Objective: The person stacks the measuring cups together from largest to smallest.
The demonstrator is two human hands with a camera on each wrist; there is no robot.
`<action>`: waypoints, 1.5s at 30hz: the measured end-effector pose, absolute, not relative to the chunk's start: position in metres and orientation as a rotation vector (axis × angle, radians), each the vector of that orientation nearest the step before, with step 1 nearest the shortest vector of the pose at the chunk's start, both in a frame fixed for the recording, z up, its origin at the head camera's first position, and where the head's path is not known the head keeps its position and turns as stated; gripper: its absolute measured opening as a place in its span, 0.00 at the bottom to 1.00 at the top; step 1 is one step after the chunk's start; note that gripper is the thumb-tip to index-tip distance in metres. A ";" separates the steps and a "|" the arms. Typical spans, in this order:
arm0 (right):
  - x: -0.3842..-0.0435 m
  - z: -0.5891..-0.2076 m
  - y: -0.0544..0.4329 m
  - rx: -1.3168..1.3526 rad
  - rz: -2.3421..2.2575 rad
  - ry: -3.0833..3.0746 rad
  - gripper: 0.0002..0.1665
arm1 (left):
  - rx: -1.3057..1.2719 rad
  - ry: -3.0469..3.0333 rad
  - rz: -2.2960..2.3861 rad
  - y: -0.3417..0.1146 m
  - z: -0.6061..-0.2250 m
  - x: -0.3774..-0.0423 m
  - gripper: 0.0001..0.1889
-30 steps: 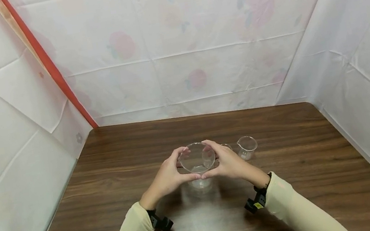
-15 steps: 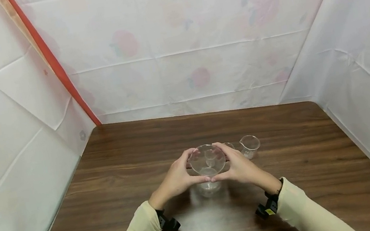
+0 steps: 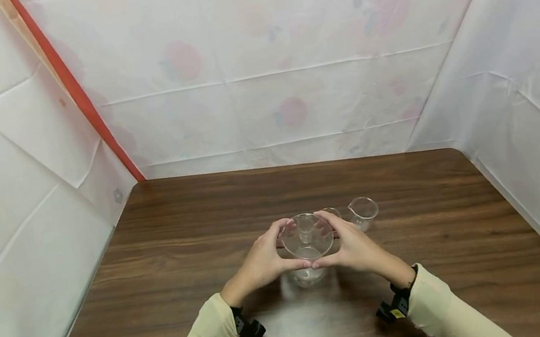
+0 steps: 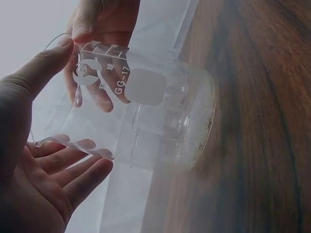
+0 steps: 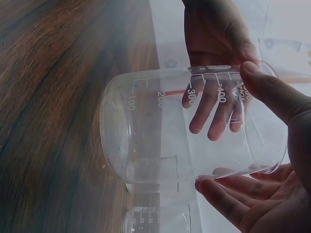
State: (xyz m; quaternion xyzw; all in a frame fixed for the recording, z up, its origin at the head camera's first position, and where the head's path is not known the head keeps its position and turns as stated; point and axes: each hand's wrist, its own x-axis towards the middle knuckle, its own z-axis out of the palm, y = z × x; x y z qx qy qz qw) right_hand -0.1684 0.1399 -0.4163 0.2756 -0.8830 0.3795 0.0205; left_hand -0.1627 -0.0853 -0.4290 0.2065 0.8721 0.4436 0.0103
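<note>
A large clear glass beaker [image 3: 310,253] with white graduations stands upright at the middle of the table, its base on the wood or very near it. My left hand [image 3: 261,259] grips its left side around the upper part, and my right hand [image 3: 356,244] grips the right side. Both thumbs meet at the near side, just below the rim; the fingers curve around the far side. Behind my right hand is a small beaker [image 3: 331,213], mostly hidden. Another small spouted beaker [image 3: 363,212] stands to its right. A small glass shape also shows through the large beaker.
The dark wooden table [image 3: 191,204] reaches back to a white patterned curtain [image 3: 249,107]. More white sheeting [image 3: 521,111] hangs along the right side. A red strip [image 3: 78,93] runs down the left corner.
The large beaker has moved right and slightly toward me, with both hands keeping the same grip. It now sits closer to the small beakers, which have stayed in place.
</note>
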 end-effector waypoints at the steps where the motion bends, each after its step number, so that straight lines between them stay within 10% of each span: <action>1: -0.169 -0.417 0.140 0.854 1.178 -2.737 0.57 | 0.644 2.724 1.382 -0.085 -0.429 -0.163 0.46; 45: -0.174 -0.429 0.150 0.859 1.380 -2.753 0.54 | 0.730 2.676 1.365 -0.085 -0.440 -0.173 0.48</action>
